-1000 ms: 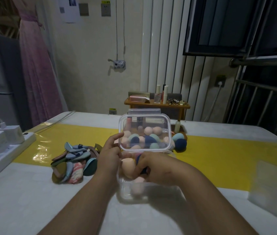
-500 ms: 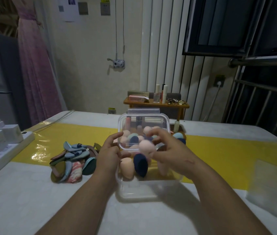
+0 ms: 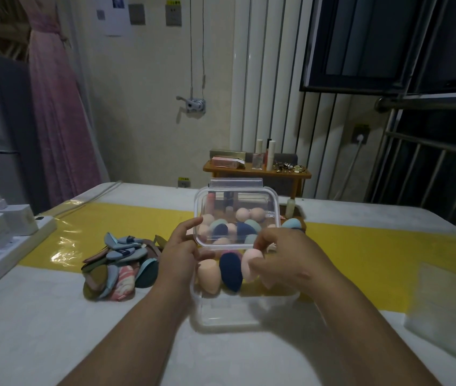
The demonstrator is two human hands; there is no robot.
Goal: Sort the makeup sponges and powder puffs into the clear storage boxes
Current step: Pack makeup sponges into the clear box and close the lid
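A clear storage box [image 3: 249, 313] stands on the table in front of me, its clear lid [image 3: 236, 196] raised upright at the back. Inside stand a peach sponge [image 3: 207, 277] and a navy sponge [image 3: 231, 271]. My right hand [image 3: 288, 254] pinches a pink sponge [image 3: 250, 267] just right of the navy one, inside the box. My left hand [image 3: 179, 252] grips the lid's left edge. Through the lid a heap of loose sponges [image 3: 238, 227] shows behind the box. A pile of powder puffs [image 3: 121, 263] lies to the left.
A white power strip [image 3: 4, 246] with two chargers runs along the table's left edge. A clear plastic bag [image 3: 449, 310] lies at the right. A yellow strip [image 3: 374, 252] crosses the table. A small wooden table [image 3: 257, 172] with cosmetics stands beyond.
My right hand lifted a pink sponge in front of the lid, then lowered it into the box beside the navy sponge. The left hand stayed on the lid.
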